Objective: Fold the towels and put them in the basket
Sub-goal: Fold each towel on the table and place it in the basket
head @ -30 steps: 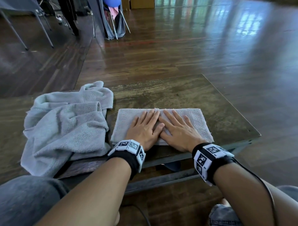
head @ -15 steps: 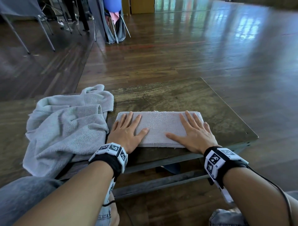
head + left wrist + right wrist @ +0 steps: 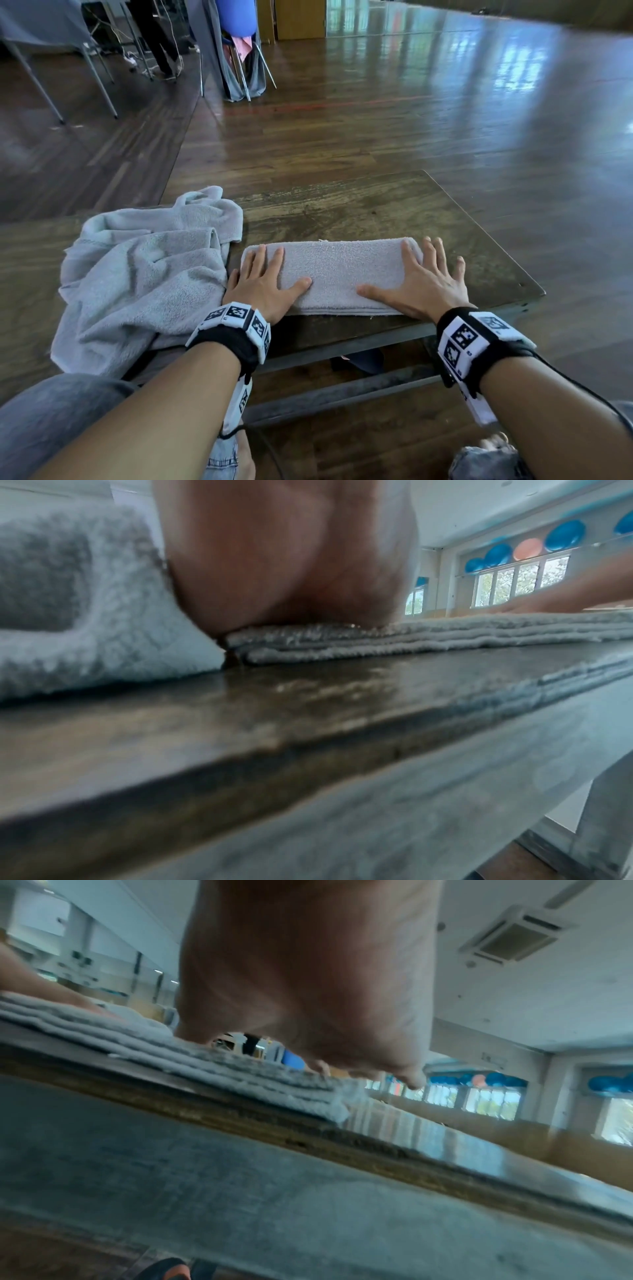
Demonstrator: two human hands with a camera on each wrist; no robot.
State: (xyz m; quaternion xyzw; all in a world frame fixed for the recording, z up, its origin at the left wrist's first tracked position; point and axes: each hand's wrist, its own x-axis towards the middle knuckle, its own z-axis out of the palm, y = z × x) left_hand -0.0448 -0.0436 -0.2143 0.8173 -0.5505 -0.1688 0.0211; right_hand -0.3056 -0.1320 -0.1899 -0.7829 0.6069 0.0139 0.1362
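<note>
**A:** Wood everywhere, then: dark glossy floor (image 3: 411, 113) with window light across it, and a worn, scuffed worktop (image 3: 359, 212) on a grey metal frame?

**B:** Yes. Chair legs (image 3: 246, 75) and a draped grey cloth stand at the far left of the room. The wrist views show a white ceiling with an air-conditioning unit (image 3: 514, 936) and blue and orange balls (image 3: 527, 547) above the windows.

**A:** Where is the towel?

**B:** Folded towel (image 3: 339, 274) lies flat near the front edge of the worktop, a long pale grey rectangle. From the left wrist view its near edge shows stacked layers, three or four, though blur makes the count unsure.

**A:** And the hands?

**B:** Left hand (image 3: 263, 287) presses flat on the towel's left end, fingers straight and spread, thumb pointing inward. Right hand (image 3: 421, 281) does likewise at the right end, with its outer fingers reaching past the towel's edge onto the worktop. Neither grip closes on anything; both palms only bear down.

**A:** Anything beside it?

**B:** A heap (image 3: 144, 274) of unfolded pale towel, crumpled, just left of the left hand and hanging over the worktop's front edge. Both wrists carry black bands (image 3: 233, 329) with printed markers.
</note>
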